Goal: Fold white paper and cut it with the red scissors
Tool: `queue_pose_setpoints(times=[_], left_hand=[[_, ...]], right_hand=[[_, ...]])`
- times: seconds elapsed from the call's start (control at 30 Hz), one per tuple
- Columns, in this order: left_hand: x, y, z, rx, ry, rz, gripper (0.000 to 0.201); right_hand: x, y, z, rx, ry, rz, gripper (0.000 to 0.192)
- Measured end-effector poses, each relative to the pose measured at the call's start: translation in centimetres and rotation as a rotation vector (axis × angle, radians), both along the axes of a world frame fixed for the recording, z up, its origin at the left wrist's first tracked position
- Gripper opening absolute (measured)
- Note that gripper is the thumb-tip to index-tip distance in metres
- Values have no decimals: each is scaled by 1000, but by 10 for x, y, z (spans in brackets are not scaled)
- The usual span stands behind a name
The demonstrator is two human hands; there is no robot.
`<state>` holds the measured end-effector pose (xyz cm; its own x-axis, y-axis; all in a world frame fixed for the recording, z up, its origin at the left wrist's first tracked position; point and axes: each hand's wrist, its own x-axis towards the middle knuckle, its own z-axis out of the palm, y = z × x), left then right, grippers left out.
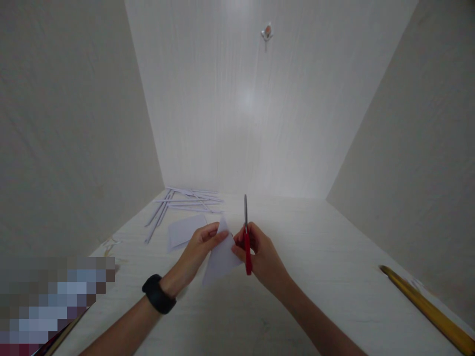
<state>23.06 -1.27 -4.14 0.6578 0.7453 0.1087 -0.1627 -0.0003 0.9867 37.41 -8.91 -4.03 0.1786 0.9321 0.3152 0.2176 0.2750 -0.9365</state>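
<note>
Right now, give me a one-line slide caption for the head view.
Left hand holds a white paper piece while right hand grips red-handled scissors above a pale wooden table.

I see a pale wood-grain table (pixel 334 277) filling the lower frame, boxed in by plain beige walls (pixel 67 123) left and right. A white back panel (pixel 241 109) rises centre, glare-lit, with a small hook (pixel 266 32) up top.

White paper sheet (pixel 221 257) sat between left hand (pixel 198 249) & right hand (pixel 261 254), over pale wooden tabletop (pixel 334 257). Red-handled scissors (pixel 247 237) in right hand. Cut paper strips (pixel 185 200) lay behind, far left; long yellow ruler (pixel 426 306) at right edge.
</note>
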Motion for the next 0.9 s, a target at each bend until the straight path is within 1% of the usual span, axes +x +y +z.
queue_pose_setpoints(times=[0.13,0.2,0.27,0.33,0.4,0.5,0.67,0.73,0.8,0.9], left_hand=[[-5,0,4,94,35,81,32],[-7,-1,8,146,42,91,30],[-8,-1,11,175,27,107,20],[-9,0,14,165,3,136,13],[-10,1,14,140,-4,160,11],[-9,2,13,146,3,170,14],[-10,0,10,161,-40,194,21],[-10,-2,10,160,-38,204,19],[-10,-4,10,129,-15,177,15],[-6,-7,9,9,21,50,18]], right_hand=[[1,-8,2,11,-8,33,20],[2,-9,2,8,-12,38,19],[4,-10,0,5,-29,38,19],[5,-10,-2,0,-44,35,19],[5,-10,-3,-15,-53,38,19],[3,-13,-3,-30,-71,50,19],[1,-17,0,-23,-81,49,19],[0,-18,-1,-19,-81,43,18],[1,-17,-2,-13,-70,33,19],[2,-16,-4,3,-35,3,19]])
